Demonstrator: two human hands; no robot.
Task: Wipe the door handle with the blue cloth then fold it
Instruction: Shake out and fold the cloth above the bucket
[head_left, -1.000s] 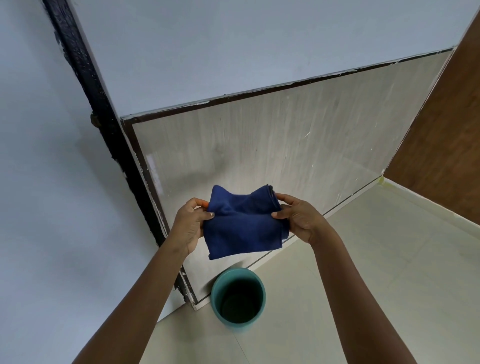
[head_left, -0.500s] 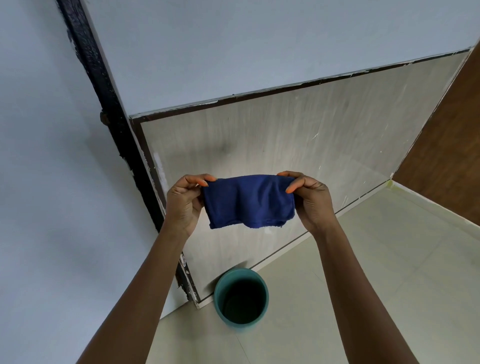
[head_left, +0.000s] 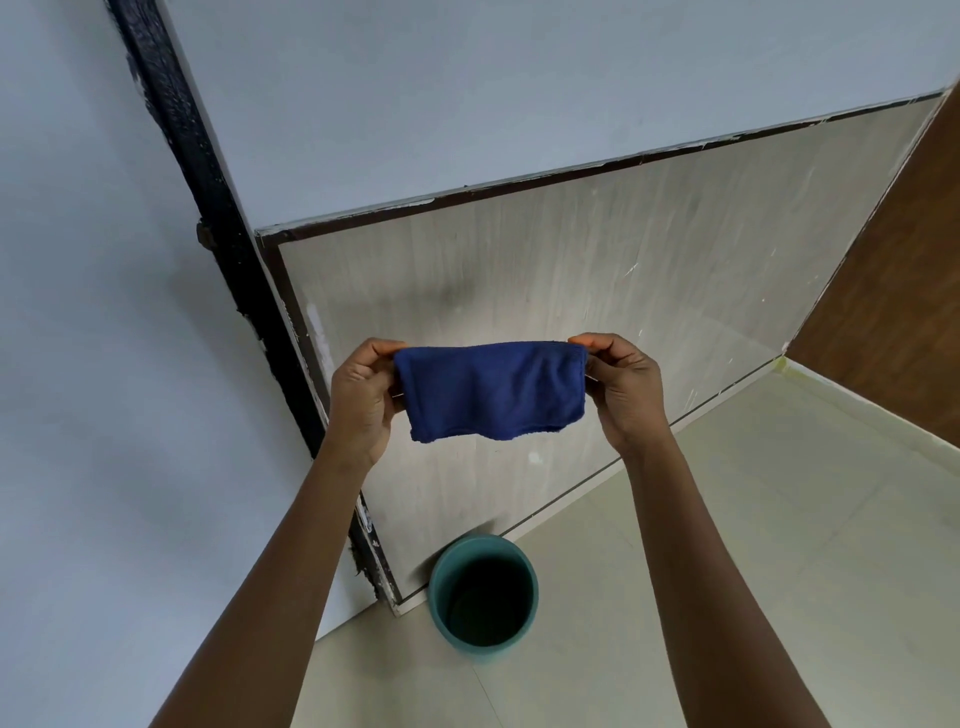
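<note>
The blue cloth (head_left: 493, 391) hangs folded into a short wide rectangle in front of me, stretched flat between both hands. My left hand (head_left: 363, 397) pinches its upper left corner and my right hand (head_left: 626, 387) pinches its upper right corner. The lower edge hangs loose and slightly uneven. No door handle is in view.
A teal bucket (head_left: 484, 597) stands on the tiled floor (head_left: 727, 545) right below the cloth, against a pale tiled wall panel (head_left: 571, 280). A black door frame (head_left: 208, 208) runs up the left side. A brown wooden surface (head_left: 893, 291) is at the right.
Both hands have raised the cloth and pulled its top edge taut. It went from a loose deep bundle to a shorter, flatter folded strip.
</note>
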